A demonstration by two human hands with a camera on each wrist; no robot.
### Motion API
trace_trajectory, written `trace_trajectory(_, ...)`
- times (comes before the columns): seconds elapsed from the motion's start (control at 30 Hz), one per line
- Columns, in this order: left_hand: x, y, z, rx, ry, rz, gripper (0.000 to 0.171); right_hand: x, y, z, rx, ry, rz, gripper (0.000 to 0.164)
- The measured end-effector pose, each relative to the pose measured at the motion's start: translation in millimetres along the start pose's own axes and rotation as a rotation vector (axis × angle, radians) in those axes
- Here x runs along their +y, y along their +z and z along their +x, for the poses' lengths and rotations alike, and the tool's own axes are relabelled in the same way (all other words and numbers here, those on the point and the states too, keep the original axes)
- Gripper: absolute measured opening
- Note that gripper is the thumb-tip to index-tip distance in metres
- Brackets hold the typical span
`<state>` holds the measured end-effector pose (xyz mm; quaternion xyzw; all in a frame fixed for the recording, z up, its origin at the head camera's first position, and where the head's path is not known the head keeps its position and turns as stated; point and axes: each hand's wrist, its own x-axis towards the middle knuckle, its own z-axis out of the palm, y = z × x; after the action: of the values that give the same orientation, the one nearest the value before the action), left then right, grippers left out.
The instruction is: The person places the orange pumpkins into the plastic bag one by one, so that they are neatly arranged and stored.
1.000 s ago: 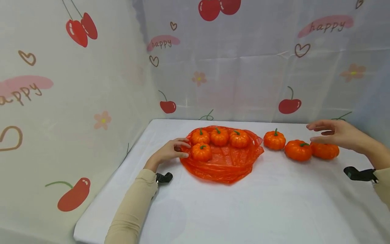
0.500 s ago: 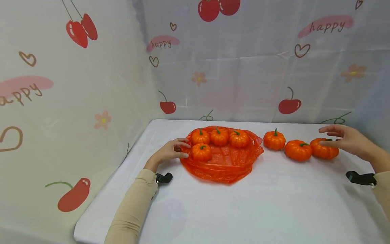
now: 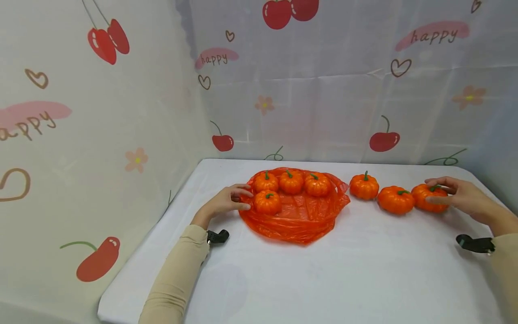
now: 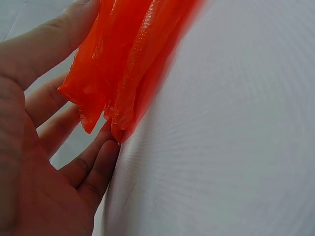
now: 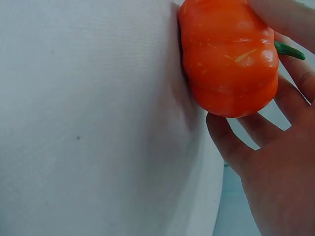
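Observation:
My left hand [image 3: 223,200] rests at the left edge of a red plastic bag [image 3: 299,229], its fingers loosely bent and touching the film. Thumb and fingertips stand apart there, as the left wrist view shows with the crumpled bag edge [image 4: 128,64]. Several small orange pumpkins with green stems, one of them the front pumpkin [image 3: 267,202], sit on the spread bag. At the right, my right hand [image 3: 465,198] holds the rightmost pumpkin [image 5: 229,64], thumb on the near side and fingers round the far side. That pumpkin is on the table; some fingertips are hidden behind it.
Left of the held pumpkin stand a middle pumpkin [image 3: 395,200] and another loose pumpkin [image 3: 364,186], between it and the bag. White cloth covers the table [image 3: 315,279]. Printed curtains [image 3: 323,99] close off the back and left side.
My right hand has moved right and down from above the rightmost pumpkin, and its fingers have come round it. The left hand and the bag stay put.

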<state>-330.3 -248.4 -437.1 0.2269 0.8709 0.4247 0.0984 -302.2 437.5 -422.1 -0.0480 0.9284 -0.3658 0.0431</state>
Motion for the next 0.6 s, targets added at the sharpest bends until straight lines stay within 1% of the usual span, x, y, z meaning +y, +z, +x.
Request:
trace_trajectory(0.2,-0.1,0.6,-0.2,0.000,0.001,0.013,0.041,2.2,7.1,-2.0,0.010,-0.001,-0.010,0.074)
trace_trajectory(0.3,-0.8,0.9,0.2,-0.004,-0.001,0.014,0.041,1.7,7.8,-3.6,0.033,-0.006,-0.019,0.072)
trace_trajectory(0.4,-1.1,1.0,1.0,-0.006,0.002,0.016,0.041,-2.7,5.3,-5.0,0.051,-0.018,-0.029,0.071)
trace_trajectory(0.47,-1.0,0.6,1.5,-0.011,-0.006,0.013,0.043,-7.5,1.8,-5.5,0.045,-0.018,-0.027,0.072)
trace_trajectory(0.6,-1.3,0.5,1.7,-0.012,-0.009,0.014,0.044,-18.3,-4.0,-8.2,0.041,0.001,-0.018,0.073)
